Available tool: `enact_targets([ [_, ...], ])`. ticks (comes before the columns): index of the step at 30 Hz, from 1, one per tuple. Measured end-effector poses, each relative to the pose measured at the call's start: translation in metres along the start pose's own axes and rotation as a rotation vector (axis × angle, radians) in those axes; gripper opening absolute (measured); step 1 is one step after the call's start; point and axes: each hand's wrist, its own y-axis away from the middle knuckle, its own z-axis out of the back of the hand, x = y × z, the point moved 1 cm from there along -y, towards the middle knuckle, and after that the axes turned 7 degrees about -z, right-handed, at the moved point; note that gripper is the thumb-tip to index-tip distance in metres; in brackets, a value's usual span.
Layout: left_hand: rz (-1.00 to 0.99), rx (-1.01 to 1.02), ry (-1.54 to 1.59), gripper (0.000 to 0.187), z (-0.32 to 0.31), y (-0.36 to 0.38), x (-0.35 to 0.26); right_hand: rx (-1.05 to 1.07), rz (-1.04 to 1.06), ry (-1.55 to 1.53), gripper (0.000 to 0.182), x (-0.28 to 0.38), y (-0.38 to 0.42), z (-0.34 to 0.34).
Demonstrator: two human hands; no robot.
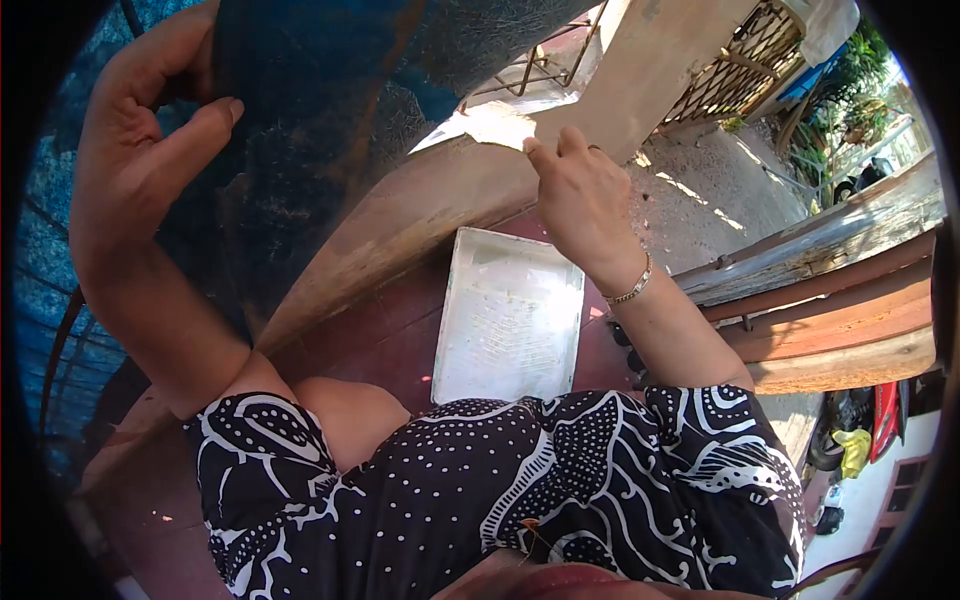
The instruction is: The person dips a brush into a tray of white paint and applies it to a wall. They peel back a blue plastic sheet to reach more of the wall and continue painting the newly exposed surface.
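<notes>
At the upper left, my left hand [170, 140] is at the edge of a large dark blue sheet [290, 150], its thumb and fingers closed on that edge. My right hand [585, 190] is raised near the top centre, with a thin pale piece [492, 124] pinched between thumb and fingers. This piece is brightly lit and reaches to the sheet's right side. Whether the two touch is unclear. Below and left of my right hand, a white rectangular tray [508, 320] lies on the red floor.
A low beige wall [400, 215] runs diagonally behind the tray. At the right are a weathered wooden beam [800, 255] and an orange-brown one [850, 330]. A bamboo lattice [730, 70] stands at the upper right. Blue netting-like material [45, 300] hangs at the far left.
</notes>
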Motion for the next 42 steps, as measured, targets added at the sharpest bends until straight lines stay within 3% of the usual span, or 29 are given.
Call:
enact_targets([
  [1, 0.042, 0.039, -0.029, 0.053, 0.006, 0.003, 0.004, -0.01, 0.035, -0.058, 0.032, 0.014, 0.002, 0.001],
  [4, -0.046, 0.072, -0.112, 0.052, 0.013, 0.003, 0.003, 0.03, 0.144, -0.262, 0.039, 0.062, 0.007, 0.004],
  [8, -0.037, 0.055, -0.143, 0.051, 0.012, 0.0, -0.003, -0.007, 0.303, -0.446, 0.035, 0.114, 0.009, -0.006],
  [10, -0.037, 0.102, -0.148, 0.05, 0.015, 0.0, -0.002, -0.011, 0.405, -0.555, 0.015, 0.132, 0.009, -0.005],
  [11, -0.032, 0.109, -0.148, 0.05, 0.016, 0.0, -0.003, 0.006, 0.434, -0.554, 0.016, 0.136, 0.009, -0.011],
  [14, 0.012, 0.076, -0.227, 0.049, 0.019, 0.003, -0.005, -0.01, 0.346, -0.521, 0.016, 0.118, 0.0, -0.014],
  [16, -0.038, 0.038, -0.211, 0.048, 0.022, 0.007, 0.001, -0.023, 0.209, -0.373, 0.026, 0.085, -0.005, -0.017],
  [20, -0.014, -0.01, -0.128, 0.037, 0.003, -0.003, -0.013, -0.025, -0.011, -0.112, 0.016, -0.004, -0.008, -0.016],
  [22, -0.068, 0.142, -0.145, 0.022, -0.005, -0.012, -0.021, 0.015, -0.13, 0.001, 0.015, -0.044, -0.009, -0.013],
  [26, -0.085, 0.136, -0.078, 0.018, -0.028, -0.019, -0.027, -0.037, -0.277, 0.012, 0.018, -0.097, -0.015, -0.022],
  [32, -0.223, 0.056, -0.098, 0.02, -0.056, -0.032, -0.038, -0.091, -0.285, -0.017, 0.025, -0.036, 0.012, -0.042],
  [37, -0.118, 0.227, -0.085, 0.025, -0.069, -0.037, -0.032, -0.152, -0.108, -0.311, 0.03, 0.036, 0.041, -0.044],
  [42, -0.161, 0.245, -0.101, 0.019, -0.095, -0.042, -0.032, -0.139, -0.002, -0.518, 0.032, 0.034, 0.057, -0.059],
])
